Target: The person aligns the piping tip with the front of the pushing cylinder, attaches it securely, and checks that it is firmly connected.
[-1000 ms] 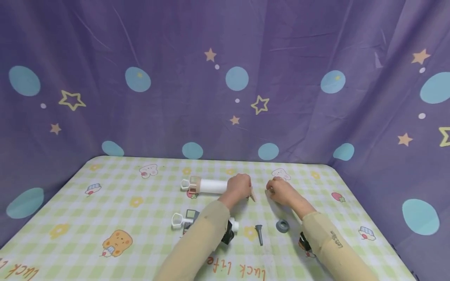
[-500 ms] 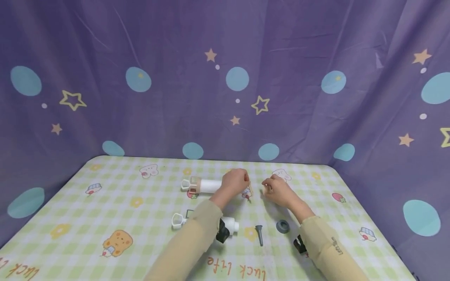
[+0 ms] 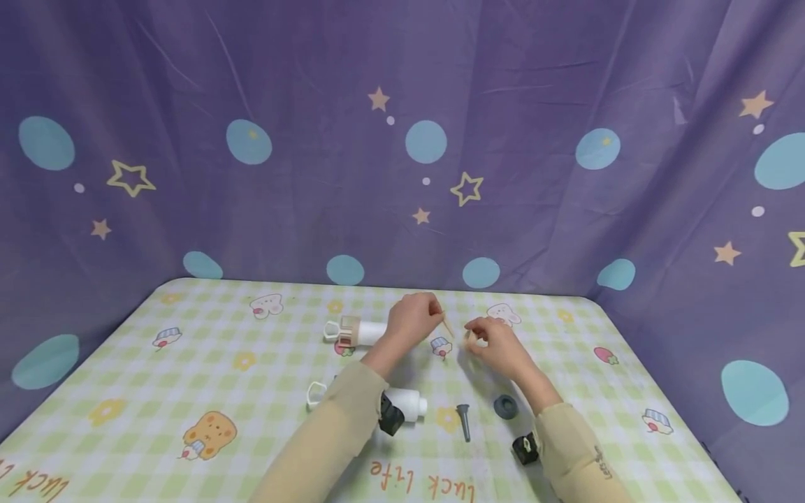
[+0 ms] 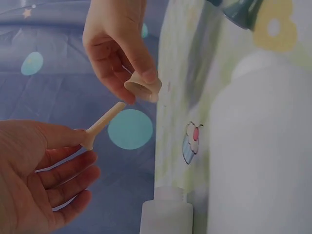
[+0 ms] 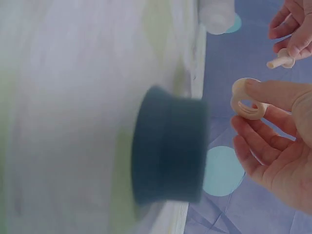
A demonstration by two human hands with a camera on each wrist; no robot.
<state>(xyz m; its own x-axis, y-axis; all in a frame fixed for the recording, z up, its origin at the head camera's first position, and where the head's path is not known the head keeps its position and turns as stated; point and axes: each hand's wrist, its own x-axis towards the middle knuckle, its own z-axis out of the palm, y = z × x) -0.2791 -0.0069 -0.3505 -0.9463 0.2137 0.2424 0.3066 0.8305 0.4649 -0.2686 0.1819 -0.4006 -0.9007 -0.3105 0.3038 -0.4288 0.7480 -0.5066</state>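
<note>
Up above the far part of the table, my left hand (image 3: 411, 318) pinches a slim beige nozzle (image 4: 106, 120) by its flared base, thumb against fingers. The narrow tip points toward my right hand (image 3: 499, 342). Between thumb and fingers, the right hand grips a beige ring-shaped screw cap (image 5: 240, 88), its opening showing in the right wrist view. A small gap separates the nozzle tip from the cap. Behind the left forearm lies a white bottle (image 3: 372, 334) with a beige collar and a white hexagonal loop at its end.
A second white bottle (image 3: 405, 404) lies nearer, partly covered by the left sleeve. To its right are a dark grey nozzle (image 3: 464, 422) and a dark grey ring cap (image 3: 505, 406). All rest on a green checked tablecloth (image 3: 264, 377), with a purple curtain (image 3: 302, 181) behind.
Both hands have risen slightly and shifted left, keeping hold of the nozzle and the cap. The nozzle has turned to show more clearly beside the left fingers. Table items stay put.
</note>
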